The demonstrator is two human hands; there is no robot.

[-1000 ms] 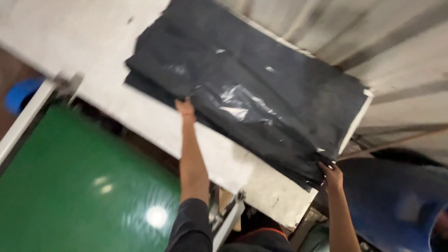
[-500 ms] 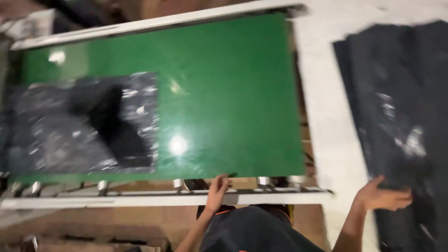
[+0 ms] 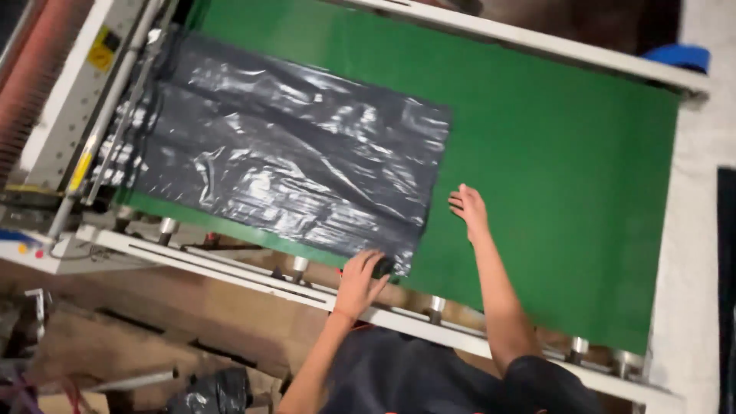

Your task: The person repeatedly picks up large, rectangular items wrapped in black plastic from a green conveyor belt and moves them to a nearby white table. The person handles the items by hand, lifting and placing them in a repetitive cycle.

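A wide black plastic bag (image 3: 291,165) lies flat and glossy on the green conveyor belt (image 3: 560,176), its left end under the machine's rollers. My left hand (image 3: 359,282) is closed on the bag's near right corner, at the belt's near edge. My right hand (image 3: 468,208) hovers flat over the green belt with its fingers apart. It is just right of the bag's right edge and holds nothing.
A white machine frame (image 3: 73,115) with a yellow label stands at the left. A white rail with small rollers (image 3: 437,305) runs along the belt's near side. A white table (image 3: 694,253) with a black stack's edge (image 3: 725,291) is at the right. A dark bag (image 3: 215,392) lies on the floor.
The view has swung from the white table back to the belt. Both hands left the stack of black bags on the right, and my left hand has taken the corner of the bag on the belt.
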